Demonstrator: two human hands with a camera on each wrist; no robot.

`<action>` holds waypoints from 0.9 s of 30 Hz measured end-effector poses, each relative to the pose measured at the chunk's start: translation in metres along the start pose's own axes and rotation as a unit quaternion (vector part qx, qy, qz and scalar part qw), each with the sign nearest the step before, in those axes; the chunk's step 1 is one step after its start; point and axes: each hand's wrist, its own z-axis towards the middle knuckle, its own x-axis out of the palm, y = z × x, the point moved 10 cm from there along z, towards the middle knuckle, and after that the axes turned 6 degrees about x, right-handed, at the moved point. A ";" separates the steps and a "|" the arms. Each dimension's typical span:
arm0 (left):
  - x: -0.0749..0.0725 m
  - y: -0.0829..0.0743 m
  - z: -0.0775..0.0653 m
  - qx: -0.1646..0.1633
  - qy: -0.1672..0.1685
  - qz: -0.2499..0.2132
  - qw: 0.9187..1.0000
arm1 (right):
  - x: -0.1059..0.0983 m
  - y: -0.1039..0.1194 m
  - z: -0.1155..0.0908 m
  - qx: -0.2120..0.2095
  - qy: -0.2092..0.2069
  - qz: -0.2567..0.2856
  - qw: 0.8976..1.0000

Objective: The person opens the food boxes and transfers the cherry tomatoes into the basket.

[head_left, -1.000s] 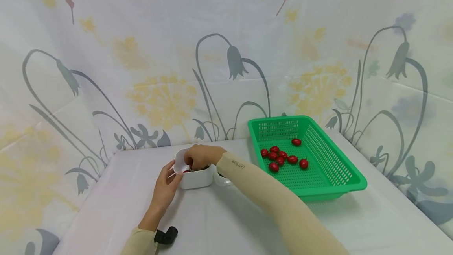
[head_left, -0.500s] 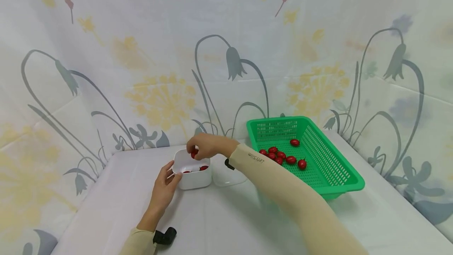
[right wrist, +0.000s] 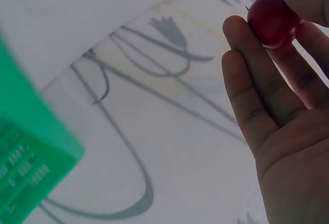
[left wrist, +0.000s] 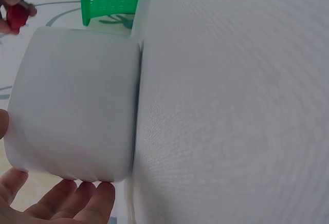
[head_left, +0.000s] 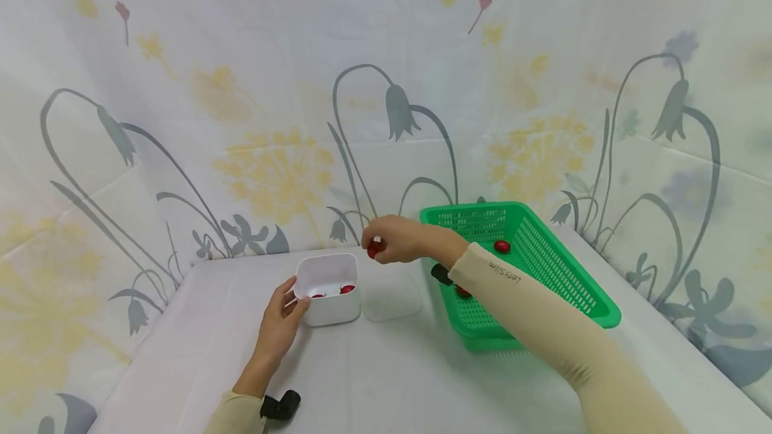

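Observation:
A white box [head_left: 332,311] with rounded corners stands on the table, several red cherry tomatoes [head_left: 346,288] partly visible inside. My left hand [head_left: 279,317] holds it at its left corner, thumb by the near rim and fingertips against the side wall; the left wrist view shows those fingertips [left wrist: 100,196] touching the wall. To the right of the box and raised above the table, my right hand [head_left: 398,238] pinches a single cherry tomato [right wrist: 275,19] between thumb and fingers. The green basket [head_left: 473,221] lies partly behind my right forearm, which hides most of its tomatoes.
Flat on the table beside the box lies a clear plastic lid [head_left: 392,298]. One tomato [head_left: 502,246] shows at the basket's far end. A flower-printed sheet [head_left: 277,173] hangs behind the table.
My right hand has come up out of the box with a cherry tomato and moved right, toward the basket. My left hand has stayed at the box.

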 end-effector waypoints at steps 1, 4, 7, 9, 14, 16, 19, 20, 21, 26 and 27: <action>0.001 0.000 -0.001 -0.001 0.002 -0.001 1.000 | -0.003 -0.005 -0.007 0.005 -0.003 0.007 1.000; 0.002 0.002 -0.001 0.001 0.004 0.004 1.000 | -0.011 -0.023 -0.027 0.016 -0.017 0.030 0.999; 0.001 0.003 0.000 0.003 0.000 0.009 1.000 | -0.021 -0.040 -0.046 0.023 -0.033 0.034 0.999; -0.001 0.003 0.001 0.007 -0.003 0.011 1.000 | -0.025 -0.053 -0.057 0.029 -0.044 0.031 0.998; -0.001 0.000 0.001 0.009 0.001 0.007 1.000 | -0.034 -0.089 -0.084 0.043 -0.068 0.018 0.997; -0.001 0.000 0.001 0.006 0.004 0.007 1.000 | -0.035 -0.105 -0.093 0.056 -0.074 0.015 0.996; -0.001 0.001 0.001 0.002 0.007 0.010 1.000 | -0.036 -0.126 -0.104 0.076 -0.083 0.005 0.994; -0.001 0.001 0.001 0.001 0.007 0.010 1.000 | -0.035 -0.133 -0.107 0.086 -0.084 0.003 0.993; 0.000 0.002 0.001 0.000 0.007 0.010 1.000 | -0.034 -0.140 -0.110 0.093 -0.084 0.000 0.992; -0.001 0.002 0.002 0.000 0.010 0.000 1.000 | -0.024 -0.167 -0.114 0.120 -0.073 -0.008 0.990; -0.001 0.002 0.002 0.001 0.010 0.000 1.000 | -0.021 -0.170 -0.114 0.122 -0.070 -0.008 0.990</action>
